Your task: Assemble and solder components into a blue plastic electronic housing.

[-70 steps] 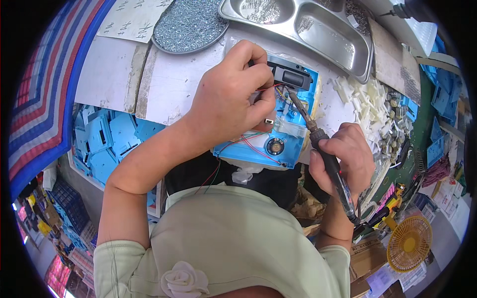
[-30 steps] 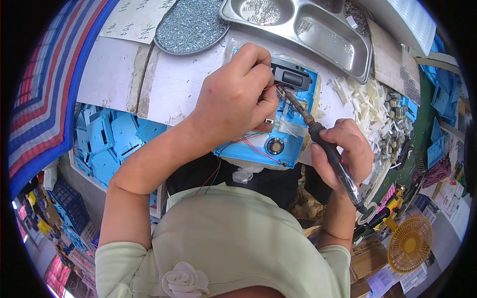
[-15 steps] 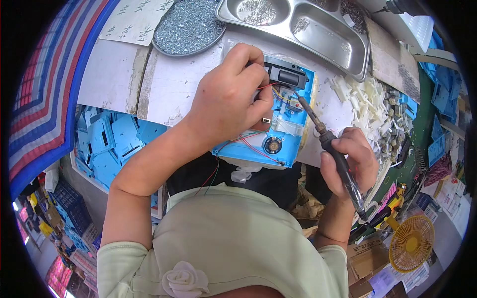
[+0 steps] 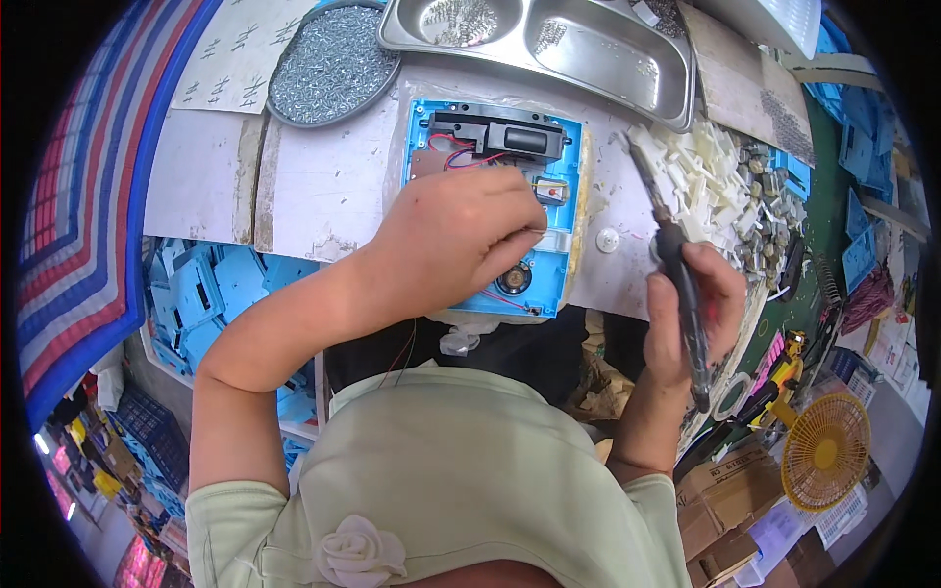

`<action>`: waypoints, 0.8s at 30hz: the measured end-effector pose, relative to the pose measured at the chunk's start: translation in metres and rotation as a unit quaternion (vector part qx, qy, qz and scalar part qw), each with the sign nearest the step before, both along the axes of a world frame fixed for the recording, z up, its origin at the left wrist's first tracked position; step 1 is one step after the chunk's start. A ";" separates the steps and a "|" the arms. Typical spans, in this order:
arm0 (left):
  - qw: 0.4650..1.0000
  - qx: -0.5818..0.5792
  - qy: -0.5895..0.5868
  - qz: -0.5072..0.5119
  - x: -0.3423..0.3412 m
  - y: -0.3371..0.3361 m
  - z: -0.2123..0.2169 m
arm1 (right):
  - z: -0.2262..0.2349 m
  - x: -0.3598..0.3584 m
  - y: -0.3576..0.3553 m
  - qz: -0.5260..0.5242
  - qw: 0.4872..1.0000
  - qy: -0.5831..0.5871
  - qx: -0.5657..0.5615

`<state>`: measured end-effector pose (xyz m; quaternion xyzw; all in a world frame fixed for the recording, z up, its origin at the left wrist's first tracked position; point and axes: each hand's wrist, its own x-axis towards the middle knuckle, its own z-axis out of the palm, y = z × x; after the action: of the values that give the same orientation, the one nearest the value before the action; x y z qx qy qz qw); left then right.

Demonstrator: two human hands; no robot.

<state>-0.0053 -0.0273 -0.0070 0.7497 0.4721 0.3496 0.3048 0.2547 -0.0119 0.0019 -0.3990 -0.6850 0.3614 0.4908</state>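
A blue plastic casing point(image 4: 562, 263) lies on the worktable in front of me. It holds a black housing point(image 4: 524, 141), a brown circuit board point(image 4: 427, 164), thin red wires and a round speaker point(image 4: 513, 280). My left hand point(image 4: 461, 230) reaches over the casing just above the speaker, thumb and fingers pinched together. Whatever lies between these fingertips is hidden. Gripped in my right hand point(image 4: 722, 299) is a soldering iron point(image 4: 672, 245). Its tip points up and away, to the right of the casing and apart from it.
Behind the casing are a grey bowl of screws point(image 4: 333, 64) and a metal compartment tray point(image 4: 613, 69). White plastic parts point(image 4: 691, 181) are heaped at the right. Blue plastic panels point(image 4: 211, 289) fill a box at the left. A yellow fan point(image 4: 826, 451) stands lower right.
The soldering iron has swung away from the wires in the casing, toward the white parts. My left hand has come down from the black housing toward the speaker. The view has shifted slightly.
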 end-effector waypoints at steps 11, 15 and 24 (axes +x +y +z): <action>0.998 -0.013 -0.003 -0.055 -0.013 -0.003 0.003 | 0.010 0.018 0.003 0.101 0.994 0.035 -0.002; 0.997 -0.006 0.032 -0.066 -0.013 -0.004 0.006 | 0.015 0.028 0.008 0.196 0.980 0.032 -0.014; 0.994 0.004 0.067 -0.092 -0.013 0.000 0.008 | 0.016 0.012 0.017 0.248 0.967 -0.045 -0.046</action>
<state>-0.0179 -0.0271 0.0007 0.8128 0.4189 0.2710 0.3007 0.2663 0.0047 0.0177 -0.2546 -0.7662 0.4852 0.3357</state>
